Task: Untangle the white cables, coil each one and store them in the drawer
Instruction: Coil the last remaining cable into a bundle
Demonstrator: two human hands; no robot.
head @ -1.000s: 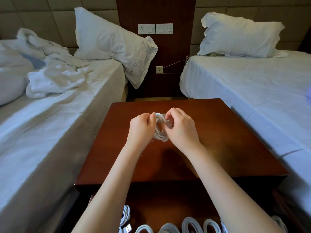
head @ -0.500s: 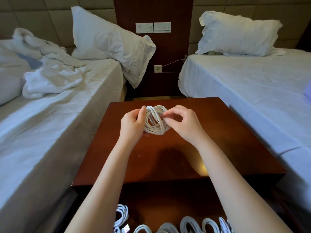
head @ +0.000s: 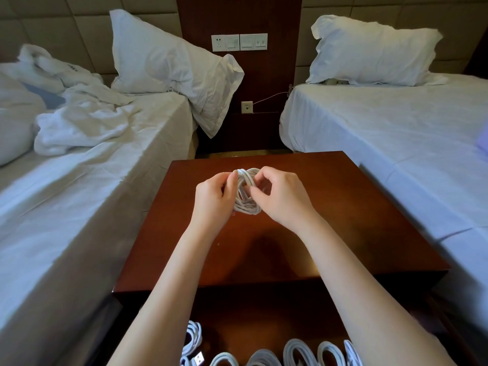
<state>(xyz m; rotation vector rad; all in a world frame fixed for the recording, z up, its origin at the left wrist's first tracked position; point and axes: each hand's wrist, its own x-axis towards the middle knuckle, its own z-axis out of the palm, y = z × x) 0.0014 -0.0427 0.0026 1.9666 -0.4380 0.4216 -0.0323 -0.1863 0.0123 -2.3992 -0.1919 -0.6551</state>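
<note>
I have the left hand (head: 211,199) curled round the left side of a white cable coil (head: 247,204), thumb up against the loops at the top. The right hand (head: 285,199) is on the coil's other side, thumb and forefinger pinching the strands and the other fingers bent behind them. Both hands hold the coil upright in the air above the nightstand (head: 356,220), over the far half of its top and roughly centred. I cannot tell whether the bottom of the coil touches the wood. Both forearms reach in across the near edge of the nightstand.

Below that near edge the drawer (head: 264,318) is pulled out toward me. A row of stored coils (head: 298,351) lies along its near side, white loops side by side. At the left end of the row another looped cable shows a USB plug (head: 198,359).

Left of the nightstand is a bed (head: 92,194) with a crumpled white robe or towel (head: 79,122) on it and a pillow (head: 163,62) leaning at its head. Right of the nightstand is a second bed (head: 396,133), its sheet smooth, with its own pillow (head: 369,51). Beyond the nightstand, on the dark wood panel between the beds, I see a switch plate (head: 239,42) and, lower down, a small socket (head: 247,107) with a thin wire running off to the right.
</note>
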